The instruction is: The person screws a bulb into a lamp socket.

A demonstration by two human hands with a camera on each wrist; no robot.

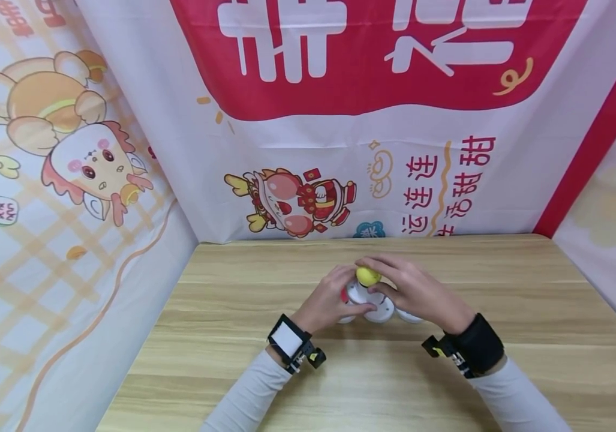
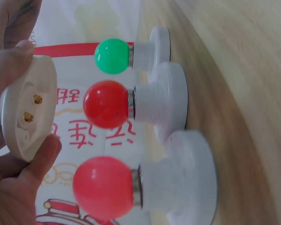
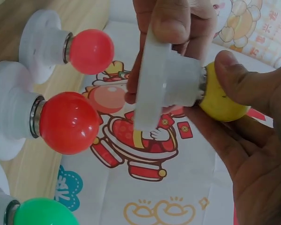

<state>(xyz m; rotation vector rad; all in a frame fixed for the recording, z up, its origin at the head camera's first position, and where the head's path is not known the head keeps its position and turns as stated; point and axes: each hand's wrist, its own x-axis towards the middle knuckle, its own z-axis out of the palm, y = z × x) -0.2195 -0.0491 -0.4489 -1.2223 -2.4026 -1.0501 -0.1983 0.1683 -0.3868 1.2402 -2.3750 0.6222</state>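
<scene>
My left hand [image 1: 330, 302] grips the round white base of a lamp holder [image 3: 152, 84] by its edge, lifted over the table. Its underside, with two brass screws, faces the left wrist camera. A yellow bulb [image 3: 220, 96] sits at the mouth of this holder, its metal collar partly showing. My right hand [image 1: 421, 292] pinches the yellow bulb between thumb and fingers. Close by, three more white holders stand in a row on the table, carrying a red bulb [image 2: 107, 104], a second red bulb [image 2: 103, 187] and a green bulb [image 2: 112, 56].
The wooden table [image 1: 264, 384] runs back to a printed cloth [image 1: 264, 135] hanging behind it. Another patterned cloth [image 1: 70, 252] hangs along the left side. The standing holders lie right under and beside both hands.
</scene>
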